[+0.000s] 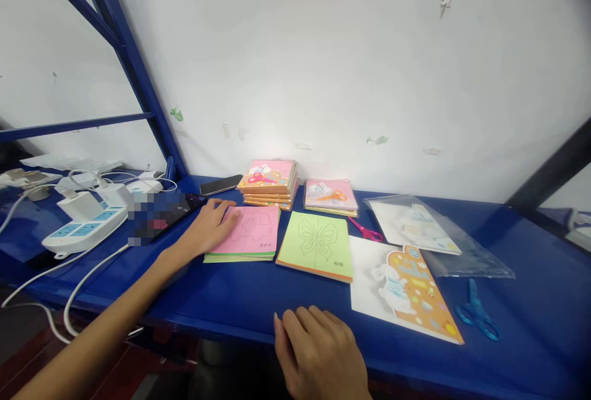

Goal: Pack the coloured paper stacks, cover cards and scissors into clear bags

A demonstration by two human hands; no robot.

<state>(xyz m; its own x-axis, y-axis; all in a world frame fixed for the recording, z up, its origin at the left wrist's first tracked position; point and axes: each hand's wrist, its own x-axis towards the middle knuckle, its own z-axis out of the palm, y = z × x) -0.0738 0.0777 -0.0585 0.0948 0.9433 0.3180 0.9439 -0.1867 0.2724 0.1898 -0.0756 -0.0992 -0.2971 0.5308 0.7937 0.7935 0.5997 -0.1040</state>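
Note:
My left hand (210, 226) rests with spread fingers on the left edge of a pink sheet (256, 231) printed with a vehicle, the top of a paper stack. To its right lies a green sheet (316, 243) with a butterfly drawing, on another stack. My right hand (318, 351) is at the table's front edge, below the green sheet, its fingers curled and close together; its palm side is hidden. An illustrated cover sheet (406, 289) lies right of the green stack. Pink scissors (367, 231) touch the papers, and blue scissors (477, 311) lie farther right.
Packaged booklets (268, 181) are piled by the wall, beside a smaller pile (330, 196) with orange scissors on top. A clear plastic bag (466, 252) lies at the right. Phones, a power strip (85, 228) and white cables occupy the left.

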